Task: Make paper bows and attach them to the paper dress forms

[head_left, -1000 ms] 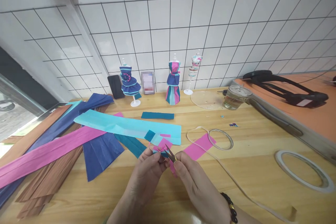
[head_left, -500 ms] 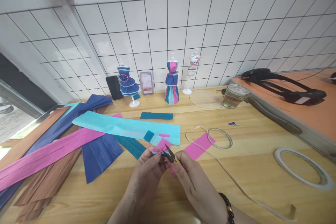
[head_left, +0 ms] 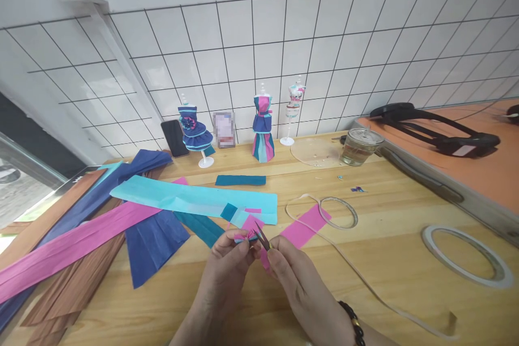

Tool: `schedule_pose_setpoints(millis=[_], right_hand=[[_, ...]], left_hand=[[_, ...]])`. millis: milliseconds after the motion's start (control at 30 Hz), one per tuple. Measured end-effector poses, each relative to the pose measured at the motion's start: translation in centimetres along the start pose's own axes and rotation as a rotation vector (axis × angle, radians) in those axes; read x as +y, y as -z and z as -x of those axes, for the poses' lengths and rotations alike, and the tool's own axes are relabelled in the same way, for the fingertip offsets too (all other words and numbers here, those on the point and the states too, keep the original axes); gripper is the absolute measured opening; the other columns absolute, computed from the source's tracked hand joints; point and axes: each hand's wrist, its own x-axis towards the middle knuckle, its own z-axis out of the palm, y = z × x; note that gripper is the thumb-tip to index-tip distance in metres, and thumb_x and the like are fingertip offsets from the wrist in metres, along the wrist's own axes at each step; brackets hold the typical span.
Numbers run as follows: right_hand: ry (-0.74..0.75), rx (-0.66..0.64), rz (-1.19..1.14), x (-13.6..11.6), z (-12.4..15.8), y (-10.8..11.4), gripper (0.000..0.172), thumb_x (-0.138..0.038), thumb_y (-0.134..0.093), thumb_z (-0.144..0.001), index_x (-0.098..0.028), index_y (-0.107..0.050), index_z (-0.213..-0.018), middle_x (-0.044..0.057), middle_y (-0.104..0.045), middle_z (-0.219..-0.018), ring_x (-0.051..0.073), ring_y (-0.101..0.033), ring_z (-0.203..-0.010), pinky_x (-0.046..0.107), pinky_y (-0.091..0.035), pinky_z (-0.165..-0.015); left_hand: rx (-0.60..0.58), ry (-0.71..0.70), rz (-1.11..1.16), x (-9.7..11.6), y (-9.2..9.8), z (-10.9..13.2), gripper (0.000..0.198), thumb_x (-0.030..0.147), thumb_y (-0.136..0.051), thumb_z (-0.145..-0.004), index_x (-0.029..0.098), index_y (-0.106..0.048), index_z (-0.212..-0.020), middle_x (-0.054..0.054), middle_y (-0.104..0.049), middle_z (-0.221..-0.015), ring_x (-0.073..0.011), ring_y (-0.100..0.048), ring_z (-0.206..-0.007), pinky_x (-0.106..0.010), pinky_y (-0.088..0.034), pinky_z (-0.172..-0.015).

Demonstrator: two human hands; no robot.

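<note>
My left hand [head_left: 225, 270] pinches a small pink and blue crepe paper bow [head_left: 245, 234] just above the wooden table [head_left: 389, 275]. My right hand [head_left: 298, 284] is closed on small scissors [head_left: 263, 238], whose blades point up and left and touch the bow. A pink paper strip [head_left: 305, 225] lies just behind my right hand. A light blue paper sheet [head_left: 194, 198] lies behind the bow.
Long pink [head_left: 73, 246], navy [head_left: 152, 240] and brown [head_left: 68, 286] crepe paper lies at the left. Three dressed mini mannequins [head_left: 261, 128], a phone [head_left: 174, 138] and a glass jar [head_left: 360, 147] stand at the tiled wall. Tape rings [head_left: 462, 254] and a loose tape tail lie right.
The hands, bow and scissors have stayed together almost in place. The view has drifted slightly, so the table things sit a little further left and lower.
</note>
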Motion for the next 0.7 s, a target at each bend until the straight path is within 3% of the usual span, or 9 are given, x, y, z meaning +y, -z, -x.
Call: schedule_pose_setpoints(millis=[167, 300, 700], right_hand=[[-0.086, -0.017, -0.264, -0.24, 0.12, -0.08, 0.037, -0.048, -0.026, -0.091, -0.021, -0.033, -0.066, -0.006, -0.027, -0.059, 0.01, -0.027, -0.052, 0.023, -0.027, -0.048], [-0.071, -0.043, -0.27, -0.49, 0.18, 0.16, 0.038, -0.047, -0.027, -0.092, -0.021, -0.034, -0.065, -0.006, -0.028, -0.058, 0.009, -0.027, -0.051, 0.023, -0.025, -0.048], [-0.073, -0.055, -0.26, -0.13, 0.24, 0.26, 0.036, -0.047, -0.03, -0.091, -0.02, -0.04, -0.071, -0.006, -0.03, -0.058, 0.009, -0.027, -0.052, 0.024, -0.024, -0.048]], left_hand=[[-0.028, -0.177, -0.192, 0.16, 0.63, -0.13, 0.009, 0.021, -0.075, -0.063, 0.023, -0.071, -0.071, 0.001, -0.065, -0.071, -0.011, -0.058, -0.065, -0.024, -0.046, -0.066], [-0.038, -0.309, -0.325, 0.16, 0.87, -0.02, 0.011, 0.015, -0.072, -0.066, 0.025, -0.071, -0.072, 0.0, -0.065, -0.075, -0.0115, -0.056, -0.07, -0.024, -0.045, -0.067], [0.004, -0.321, -0.393, 0.41, 0.38, 0.07, 0.013, 0.015, -0.073, -0.064, 0.026, -0.072, -0.069, -0.001, -0.064, -0.073, -0.0148, -0.055, -0.075, -0.027, -0.044, -0.07]])
